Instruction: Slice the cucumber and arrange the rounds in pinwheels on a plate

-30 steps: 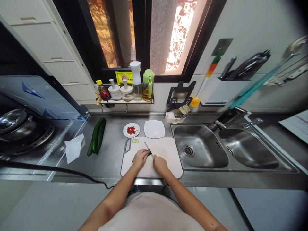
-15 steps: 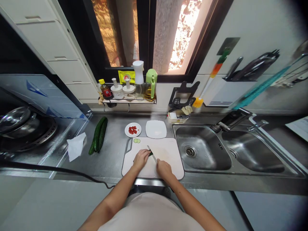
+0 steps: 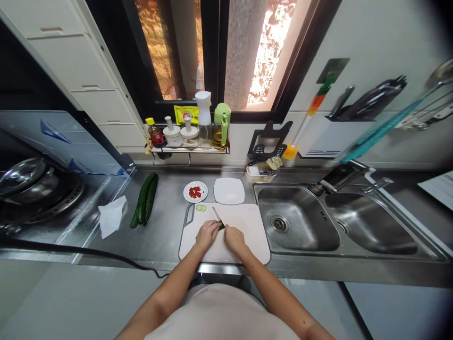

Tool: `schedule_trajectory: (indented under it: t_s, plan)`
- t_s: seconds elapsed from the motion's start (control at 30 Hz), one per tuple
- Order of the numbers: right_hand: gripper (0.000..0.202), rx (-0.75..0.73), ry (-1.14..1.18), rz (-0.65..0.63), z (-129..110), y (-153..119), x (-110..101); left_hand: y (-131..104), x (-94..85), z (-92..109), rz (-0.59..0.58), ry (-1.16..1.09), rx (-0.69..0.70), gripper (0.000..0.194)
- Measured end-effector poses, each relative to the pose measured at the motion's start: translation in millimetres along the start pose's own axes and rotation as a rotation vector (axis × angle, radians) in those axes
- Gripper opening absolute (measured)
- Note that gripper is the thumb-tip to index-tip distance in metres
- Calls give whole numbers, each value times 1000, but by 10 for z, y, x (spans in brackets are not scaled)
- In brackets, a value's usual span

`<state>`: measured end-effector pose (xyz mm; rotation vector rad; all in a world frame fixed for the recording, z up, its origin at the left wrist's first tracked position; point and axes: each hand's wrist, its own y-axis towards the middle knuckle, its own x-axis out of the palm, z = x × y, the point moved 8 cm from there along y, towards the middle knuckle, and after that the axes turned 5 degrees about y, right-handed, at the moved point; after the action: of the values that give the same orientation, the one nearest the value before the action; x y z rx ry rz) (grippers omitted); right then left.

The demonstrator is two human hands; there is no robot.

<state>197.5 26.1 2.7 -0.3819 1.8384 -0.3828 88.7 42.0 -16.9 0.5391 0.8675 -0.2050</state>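
Note:
On the white cutting board (image 3: 247,236), my left hand (image 3: 208,234) is closed over a piece of cucumber (image 3: 222,226), mostly covered by the fingers. My right hand (image 3: 234,238) grips a knife (image 3: 216,213) whose blade points up and to the left, lying across the cucumber's right end. Pale cucumber slices (image 3: 201,208) rest near the board's upper left corner. Behind the board stand a white plate with chopped red pieces (image 3: 196,191) and a square white plate (image 3: 229,191) with nothing on it.
Whole cucumbers (image 3: 145,200) and a crumpled white paper (image 3: 112,216) lie to the left, near a stove with a lidded pot (image 3: 28,182). At right is a double sink (image 3: 297,217). A condiment rack (image 3: 191,149) hangs under the window.
My right hand has slid the knife forward and to the left across the cucumber, closer to my left hand. The left hand stays in place.

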Motion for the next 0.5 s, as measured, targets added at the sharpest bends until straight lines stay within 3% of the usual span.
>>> schedule_trajectory:
  t_s: [0.23,0.5]
  plan:
    - [34,10,12,4,-36,88,-13,-3,-5,1,10,9,4,25]
    - [35,10,12,-4,41,-26,41,-9,-17,11,11,8,-2,25]
